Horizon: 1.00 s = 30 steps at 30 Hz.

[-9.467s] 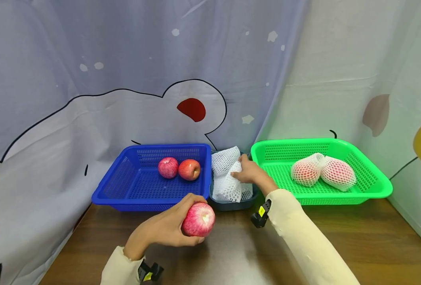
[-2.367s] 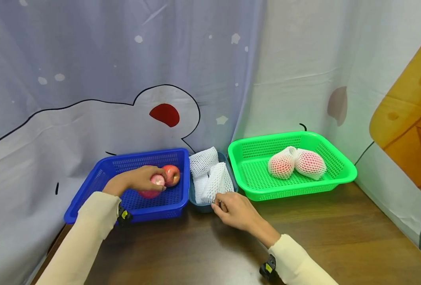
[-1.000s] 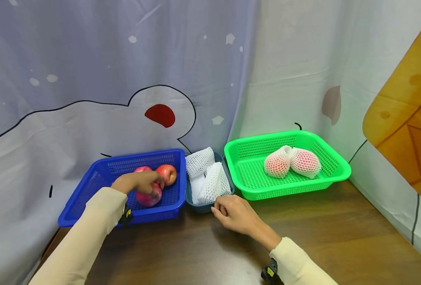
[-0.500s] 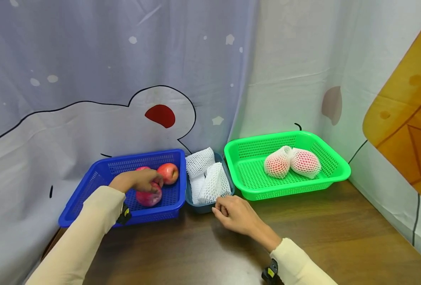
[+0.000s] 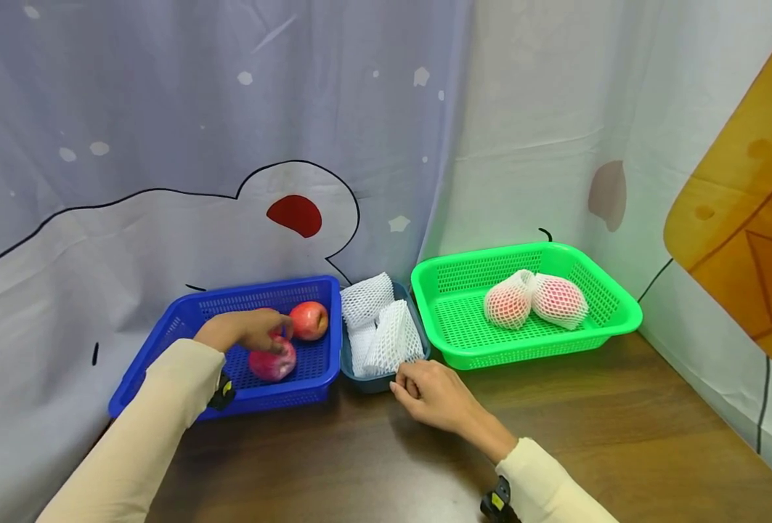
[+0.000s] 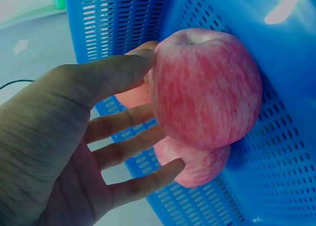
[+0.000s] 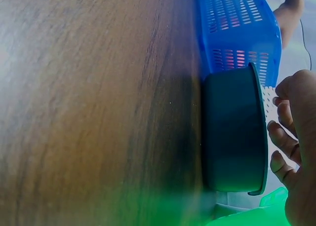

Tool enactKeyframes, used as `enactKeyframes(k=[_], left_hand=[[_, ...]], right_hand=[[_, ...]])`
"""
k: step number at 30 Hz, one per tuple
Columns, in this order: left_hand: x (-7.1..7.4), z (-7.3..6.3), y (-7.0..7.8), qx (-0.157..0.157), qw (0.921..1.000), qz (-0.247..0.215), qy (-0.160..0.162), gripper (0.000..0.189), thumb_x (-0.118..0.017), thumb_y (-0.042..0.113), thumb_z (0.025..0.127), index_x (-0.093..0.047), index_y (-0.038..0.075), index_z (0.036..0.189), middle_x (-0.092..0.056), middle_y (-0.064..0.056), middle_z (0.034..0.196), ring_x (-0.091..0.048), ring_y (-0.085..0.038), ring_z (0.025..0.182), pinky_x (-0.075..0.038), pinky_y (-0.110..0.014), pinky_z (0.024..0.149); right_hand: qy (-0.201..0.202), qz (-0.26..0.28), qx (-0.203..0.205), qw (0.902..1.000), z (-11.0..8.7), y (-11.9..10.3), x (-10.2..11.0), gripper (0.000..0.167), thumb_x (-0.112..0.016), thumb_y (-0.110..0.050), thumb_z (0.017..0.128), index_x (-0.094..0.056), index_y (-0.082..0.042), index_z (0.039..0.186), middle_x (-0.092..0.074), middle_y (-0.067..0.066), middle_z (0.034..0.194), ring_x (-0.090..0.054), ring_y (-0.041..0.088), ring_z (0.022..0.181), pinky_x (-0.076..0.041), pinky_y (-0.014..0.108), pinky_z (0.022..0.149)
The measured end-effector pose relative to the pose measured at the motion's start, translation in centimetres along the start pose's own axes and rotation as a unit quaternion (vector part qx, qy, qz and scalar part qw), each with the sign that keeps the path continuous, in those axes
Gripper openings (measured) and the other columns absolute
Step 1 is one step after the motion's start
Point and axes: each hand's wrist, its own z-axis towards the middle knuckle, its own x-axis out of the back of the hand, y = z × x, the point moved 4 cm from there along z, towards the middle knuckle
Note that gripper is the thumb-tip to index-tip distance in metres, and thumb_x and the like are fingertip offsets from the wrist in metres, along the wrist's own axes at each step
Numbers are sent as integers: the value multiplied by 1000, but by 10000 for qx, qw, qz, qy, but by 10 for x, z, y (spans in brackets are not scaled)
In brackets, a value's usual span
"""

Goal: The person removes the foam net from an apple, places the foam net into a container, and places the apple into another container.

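In the blue basket (image 5: 281, 396), my left hand (image 5: 248, 330) is over a red apple (image 5: 273, 361). The left wrist view shows the thumb and spread fingers of that hand beside the apple (image 6: 207, 88), not curled round it. Another apple (image 5: 309, 320) lies to the right, and a striped one (image 6: 195, 162) is mostly hidden by the hand in the head view. My right hand (image 5: 438, 394) has loosely curled fingers and holds nothing visible. It is at the front rim of a small dark container (image 5: 371, 383) holding white foam nets (image 5: 395, 341).
To the right stands a green basket (image 5: 467, 357) with two reddish fruits (image 5: 508, 301) in white foam nets. All three containers stand along the back of a brown wooden table (image 5: 359, 465). A printed curtain (image 5: 386, 145) hangs behind them.
The apple from my left hand now lies in the blue basket. My right hand has come away from the foam nets to the container's front. Lately the left hand has shifted slightly left.
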Motion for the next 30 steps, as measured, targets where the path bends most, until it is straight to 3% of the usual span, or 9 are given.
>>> enactKeyframes(k=[8,20,26,30], left_hand=[[6,-3,-3,140,9999,-52,80,23,-67,25,92,-65,6,106,-69,-5,90,-63,-18,85,-51,-36,77],[20,-5,0,371,9992,-128,120,17,-62,20,95,-68,12,108,-70,-3,99,-63,-20,95,-54,-40,84],[22,-6,4,244,9994,-78,248,20,-61,19,96,-67,8,111,-70,-5,100,-64,-22,95,-55,-42,86],[22,-7,8,181,9993,5,332,20,-61,18,96,-67,8,112,-70,-4,99,-64,-21,93,-55,-41,83]], right_hand=[[-3,18,-10,10000,1,0,3,23,-69,-25,91,-56,-25,72,-45,-15,61,-40,-3,59,-33,14,54],[137,-49,48,9999,6,0,4,23,-70,-24,90,-55,-24,72,-45,-14,61,-40,-2,59,-33,16,57],[496,22,77,9987,10,2,9,20,-73,-20,87,-58,-22,74,-48,-13,63,-41,-2,62,-35,14,57],[488,146,77,9987,13,3,13,11,-72,-20,87,-63,-20,80,-55,-11,70,-51,4,66,-40,16,59]])
